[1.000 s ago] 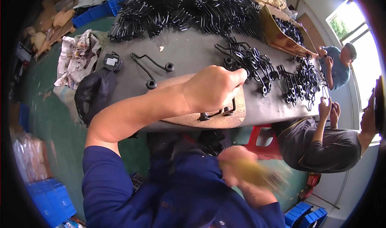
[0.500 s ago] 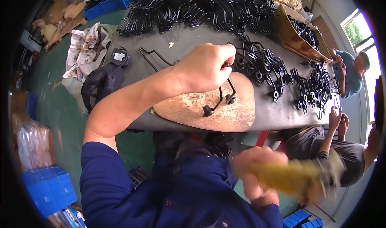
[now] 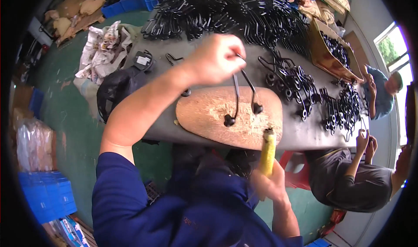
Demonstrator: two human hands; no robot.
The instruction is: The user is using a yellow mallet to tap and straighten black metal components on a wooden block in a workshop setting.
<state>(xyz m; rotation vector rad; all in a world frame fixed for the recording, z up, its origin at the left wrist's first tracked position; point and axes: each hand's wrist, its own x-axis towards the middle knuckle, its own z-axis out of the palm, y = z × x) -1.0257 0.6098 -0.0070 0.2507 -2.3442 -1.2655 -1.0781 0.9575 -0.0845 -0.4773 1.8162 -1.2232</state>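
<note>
My left hand (image 3: 222, 57), slightly blurred, is closed round the upper end of a bent black metal rod piece (image 3: 237, 97). Its two legs hang down to round black end caps (image 3: 230, 120) over a worn, rounded wooden board (image 3: 200, 112). Whether the caps touch the wood I cannot tell. In my right hand (image 3: 267, 185) is a yellow stick-shaped tool (image 3: 269, 153), held upright in the picture with its dark tip by the board's near right edge. The tool's exact kind does not show. Another black rod piece (image 3: 174, 57) lies left of the board, partly behind my left forearm.
A large heap of black bent rods (image 3: 226, 16) covers the table's far side. Smaller piles (image 3: 291, 79) lie to the right, near a cardboard box (image 3: 320, 53) of black parts. A black bag (image 3: 119, 88) sits at left. Co-workers' hands (image 3: 368, 142) are at the right and far edges.
The yellow tool has swung from the lower right to the board's near edge. My left hand has shifted slightly, still holding the rod piece. The view has moved a little.
</note>
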